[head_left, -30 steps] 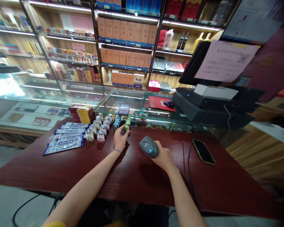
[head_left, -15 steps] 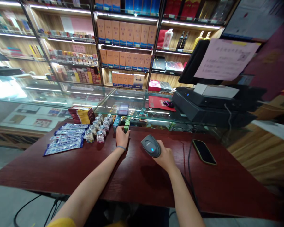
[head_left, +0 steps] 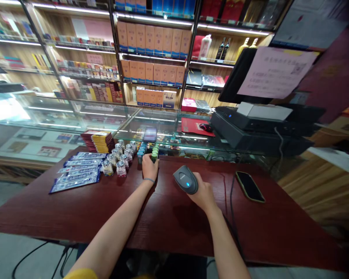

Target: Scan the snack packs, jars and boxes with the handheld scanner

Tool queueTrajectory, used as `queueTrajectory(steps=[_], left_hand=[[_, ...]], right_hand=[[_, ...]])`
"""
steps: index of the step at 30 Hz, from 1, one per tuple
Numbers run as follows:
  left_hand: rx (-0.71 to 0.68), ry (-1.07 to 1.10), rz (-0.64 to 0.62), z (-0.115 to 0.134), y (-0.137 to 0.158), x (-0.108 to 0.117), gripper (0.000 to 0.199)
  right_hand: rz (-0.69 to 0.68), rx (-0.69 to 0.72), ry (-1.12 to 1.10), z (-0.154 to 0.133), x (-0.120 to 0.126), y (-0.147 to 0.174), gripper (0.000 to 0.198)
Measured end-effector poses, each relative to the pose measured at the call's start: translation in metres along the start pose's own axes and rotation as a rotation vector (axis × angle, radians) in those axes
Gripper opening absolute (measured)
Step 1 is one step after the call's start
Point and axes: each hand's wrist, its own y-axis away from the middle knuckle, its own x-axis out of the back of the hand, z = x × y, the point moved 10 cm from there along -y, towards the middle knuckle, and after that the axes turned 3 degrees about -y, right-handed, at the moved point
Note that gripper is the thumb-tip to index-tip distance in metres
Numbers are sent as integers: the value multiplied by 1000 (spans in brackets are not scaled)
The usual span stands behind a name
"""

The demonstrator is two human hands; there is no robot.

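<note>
Grey scanner (head_left: 186, 179) is sitting in the right hand (head_left: 203, 193), just right of frame centre, fingers closing round its handle, blue light (head_left: 188, 184) glowing on top; it is hovering over the dark-red desk (head_left: 168, 228). Left hand (head_left: 149, 167), near frame centre, is reaching to the near end of the green tubes (head_left: 154, 154), fingers curling and partly open; cannot tell if they are gripping one, as the hand is hiding the fingertips. Blue tubes (head_left: 140, 153) are standing in a row just left of the green ones. Jars (head_left: 121, 167) are standing in rows left of centre, with blue packets (head_left: 75, 181) lying fanned further left and red and yellow packs (head_left: 100, 142) stacking up behind. Phone (head_left: 250, 186) is lying at right of frame, cable (head_left: 232, 205) running beside it. Mouse (head_left: 205, 127) is resting on a red mat (head_left: 192, 126), upper right of centre.
</note>
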Motion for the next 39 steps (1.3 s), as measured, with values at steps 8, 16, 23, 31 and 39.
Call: queueTrajectory(steps=[8, 16, 23, 31, 39], left_hand=[[-59, 29, 17, 1, 1, -2, 43], [-203, 63, 117, 19, 7, 17, 62], [-405, 141, 191, 68, 18, 24, 40], [-401, 357, -34, 116, 29, -65, 46], [-252, 570, -320, 147, 56, -186, 58]], right_hand=[[0, -35, -34, 4, -1, 0, 44], [12, -113, -127, 15, 1, 0, 48], [107, -256, -226, 35, 14, -2, 42], [357, -418, -206, 76, 52, 7, 30], [583, -534, -226, 120, 84, 25, 35]])
